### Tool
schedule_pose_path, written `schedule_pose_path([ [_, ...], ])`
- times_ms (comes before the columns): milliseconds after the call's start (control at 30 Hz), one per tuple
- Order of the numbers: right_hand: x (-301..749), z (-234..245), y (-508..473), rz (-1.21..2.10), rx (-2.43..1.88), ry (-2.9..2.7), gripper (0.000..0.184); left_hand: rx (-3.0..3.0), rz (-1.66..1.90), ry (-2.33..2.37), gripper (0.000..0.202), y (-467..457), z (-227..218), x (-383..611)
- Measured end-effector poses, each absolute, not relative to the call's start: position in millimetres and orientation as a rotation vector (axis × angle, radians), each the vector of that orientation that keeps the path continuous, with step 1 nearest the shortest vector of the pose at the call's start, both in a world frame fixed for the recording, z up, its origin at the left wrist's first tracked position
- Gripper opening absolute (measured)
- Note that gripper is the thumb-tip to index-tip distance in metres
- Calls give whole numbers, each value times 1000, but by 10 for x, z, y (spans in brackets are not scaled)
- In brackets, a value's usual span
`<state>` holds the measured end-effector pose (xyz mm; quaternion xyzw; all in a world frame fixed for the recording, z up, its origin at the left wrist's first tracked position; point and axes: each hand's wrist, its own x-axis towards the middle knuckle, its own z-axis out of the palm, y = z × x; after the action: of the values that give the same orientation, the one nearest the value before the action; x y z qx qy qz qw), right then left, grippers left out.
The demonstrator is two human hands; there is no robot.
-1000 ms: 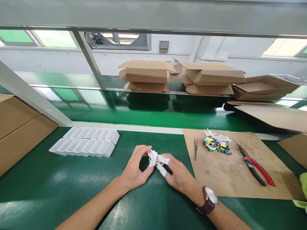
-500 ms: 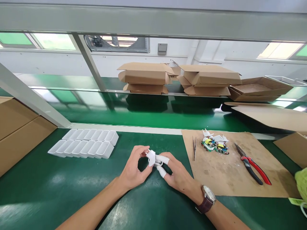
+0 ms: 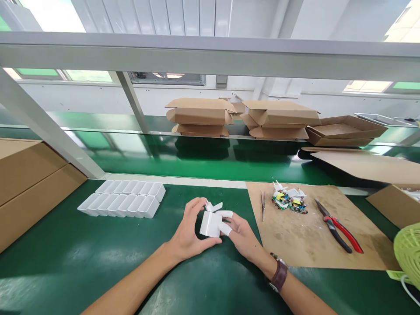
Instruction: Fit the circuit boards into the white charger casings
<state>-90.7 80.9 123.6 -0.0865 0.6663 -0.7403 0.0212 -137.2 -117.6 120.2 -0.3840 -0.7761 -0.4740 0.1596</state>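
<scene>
A boxy white plastic housing (image 3: pixel 210 224) is held over the green table between my two hands. My right hand (image 3: pixel 246 239), with white finger cots on its thumb and forefinger, grips the housing from the right. My left hand (image 3: pixel 186 234) curls round the left side, its thumb under the housing. At the left fingertips is a small white plastic plug piece (image 3: pixel 211 207) with a flat tab pointing right. Part of the plug piece is hidden behind the housing, so I cannot tell if the two are joined.
White compartment trays (image 3: pixel 121 199) stand to the left. Right, a brown sheet (image 3: pixel 285 249) bears tweezers (image 3: pixel 263 205), a pile of circuit boards and white plugs (image 3: pixel 288 197), and red-black pliers (image 3: pixel 339 227). Cardboard boxes (image 3: pixel 200 116) stand behind; a green-yellow roll (image 3: pixel 408 249) sits far right.
The white housing has turned, so its broad smooth side now shows. The left thumb has moved under it, and the right fingers have shifted along it. My view has tilted up.
</scene>
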Motion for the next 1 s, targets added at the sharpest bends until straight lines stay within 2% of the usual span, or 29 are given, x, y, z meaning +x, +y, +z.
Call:
schedule_pose_path([
  [133,-875,1322,773,-2408,-92,1601,39,-1140,-1319,-2089,78,-1136,1231,-1307],
  [267,-860,1393,756,-2466,3,1360,36,-1304,-1199,-1978,86,-1101,1290,-1319],
  [400,-845,1400,741,-2443,29,1330,41,-1251,-1181,-2038,76,-1094,1323,-1323],
  [733,-815,1377,726,-2400,74,1365,46,-1216,-1181,-2054,71,-1089,1312,-1298],
  [867,-821,1314,726,-2409,43,1616,42,-1213,-1147,-2072,69,-1117,1325,-1326],
  [1000,-831,1271,731,-2302,-243,2354,23,-1104,-1113,-2206,66,-1170,1248,-1390],
])
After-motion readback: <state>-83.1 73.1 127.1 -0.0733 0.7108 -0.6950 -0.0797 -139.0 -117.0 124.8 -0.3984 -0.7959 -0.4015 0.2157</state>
